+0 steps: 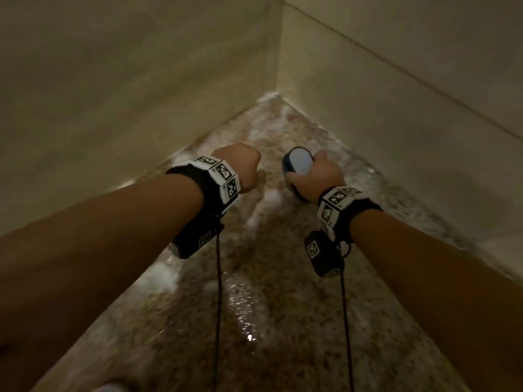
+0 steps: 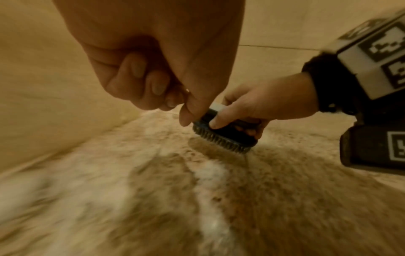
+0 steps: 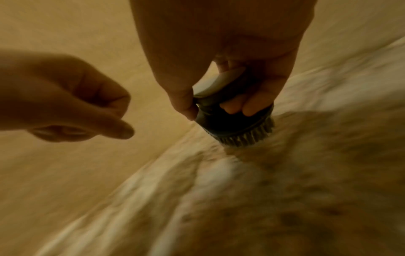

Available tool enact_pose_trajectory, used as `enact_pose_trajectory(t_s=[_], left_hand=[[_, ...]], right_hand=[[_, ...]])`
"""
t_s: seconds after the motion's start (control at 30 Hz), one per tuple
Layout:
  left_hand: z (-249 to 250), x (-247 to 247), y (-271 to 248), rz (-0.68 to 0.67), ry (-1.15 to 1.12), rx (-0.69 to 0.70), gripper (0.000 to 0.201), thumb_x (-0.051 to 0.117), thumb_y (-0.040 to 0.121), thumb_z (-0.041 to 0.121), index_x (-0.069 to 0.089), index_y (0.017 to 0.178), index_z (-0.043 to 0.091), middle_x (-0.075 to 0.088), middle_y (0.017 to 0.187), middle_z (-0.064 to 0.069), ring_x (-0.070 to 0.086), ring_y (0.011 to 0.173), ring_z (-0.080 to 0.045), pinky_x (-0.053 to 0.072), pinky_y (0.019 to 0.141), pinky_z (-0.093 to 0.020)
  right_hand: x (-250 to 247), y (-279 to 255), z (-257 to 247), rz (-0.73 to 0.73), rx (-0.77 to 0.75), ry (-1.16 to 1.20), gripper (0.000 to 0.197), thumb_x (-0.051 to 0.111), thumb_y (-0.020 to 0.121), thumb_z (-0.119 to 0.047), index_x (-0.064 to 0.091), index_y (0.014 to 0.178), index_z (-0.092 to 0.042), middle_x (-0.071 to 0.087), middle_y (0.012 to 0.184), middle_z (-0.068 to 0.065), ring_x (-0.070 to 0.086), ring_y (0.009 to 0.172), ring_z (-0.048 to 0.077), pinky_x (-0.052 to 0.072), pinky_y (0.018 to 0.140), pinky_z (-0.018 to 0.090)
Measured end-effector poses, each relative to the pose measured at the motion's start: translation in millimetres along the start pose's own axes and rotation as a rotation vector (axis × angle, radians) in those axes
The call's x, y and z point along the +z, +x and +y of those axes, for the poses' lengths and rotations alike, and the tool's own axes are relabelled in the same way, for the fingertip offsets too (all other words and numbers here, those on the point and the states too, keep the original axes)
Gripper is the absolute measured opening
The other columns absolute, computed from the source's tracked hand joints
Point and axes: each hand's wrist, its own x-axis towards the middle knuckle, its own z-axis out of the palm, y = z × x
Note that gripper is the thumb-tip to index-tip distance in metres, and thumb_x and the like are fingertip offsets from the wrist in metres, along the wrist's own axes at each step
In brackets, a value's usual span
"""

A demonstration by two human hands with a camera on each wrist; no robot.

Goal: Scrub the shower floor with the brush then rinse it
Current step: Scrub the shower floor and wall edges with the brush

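Fingers (image 3: 235,105) of the right hand (image 1: 317,174) curl under the dark body of the scrub brush (image 1: 297,165), thumb on the near edge, palm over its pale top, so the grip is firm. Its bristles (image 2: 221,143) point down onto the shower floor (image 1: 254,306); whether they press hard or only graze is hard to tell through the blur.

The left hand (image 1: 240,168) hangs just beside the brush, fingers loosely curled, holding nothing and touching nothing.

The brush's long axis runs roughly toward the corner where the two tiled walls (image 1: 113,94) meet, and the speckled floor stretches from it back toward the person, so the right hand does the work and the next strokes probably pull toward the body. White foam (image 2: 210,181) lies in streaks on the wet floor near the brush and along the wall bases. No bucket, hose or drain shows. Rinsing seems not yet begun.
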Motion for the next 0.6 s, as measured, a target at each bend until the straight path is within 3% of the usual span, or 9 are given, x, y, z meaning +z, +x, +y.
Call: enact_pose_trajectory(t_s=[0.2,0.33,0.5,0.6], left_hand=[[69.9,19.8,45.3,0.036,-0.183,0.177,0.032,0.053,0.091,0.022,0.037,0.064,0.014,0.041,0.066,-0.005,0.044,0.057,-0.021,0.037,0.056,-0.03],[94.6,23.8,54.7,0.023,-0.242,0.251,0.033,0.053,0.089,0.02,0.033,0.063,0.016,0.038,0.064,-0.005,0.038,0.054,-0.018,0.031,0.05,-0.026],[103.7,25.1,61.6,-0.017,-0.361,0.273,0.036,0.058,0.09,0.03,0.038,0.063,0.015,0.041,0.064,-0.003,0.04,0.054,-0.017,0.032,0.053,-0.026],[99.5,19.4,62.4,-0.032,-0.379,0.276,0.037,0.06,0.09,0.029,0.039,0.064,0.011,0.037,0.061,-0.004,0.045,0.059,-0.023,0.037,0.057,-0.03]], right_hand=[[-43.2,-20.8,115.9,0.175,0.347,0.066,0.08,0.062,0.088,-0.052,0.031,0.143,-0.003,0.055,0.129,0.018,0.058,0.106,0.036,0.044,0.071,0.033],[-49.4,-38.8,161.7,0.343,0.545,0.093,0.087,0.065,0.083,-0.058,0.033,0.139,-0.001,0.054,0.129,0.023,0.058,0.107,0.041,0.051,0.077,0.041],[-46.1,-32.7,174.8,0.457,0.764,0.283,0.087,0.064,0.085,-0.054,0.027,0.143,-0.001,0.046,0.137,0.024,0.055,0.113,0.042,0.05,0.091,0.049],[-38.1,-15.4,162.6,0.474,0.767,0.345,0.089,0.064,0.084,-0.054,0.026,0.145,-0.001,0.045,0.14,0.022,0.057,0.113,0.04,0.05,0.094,0.048]])
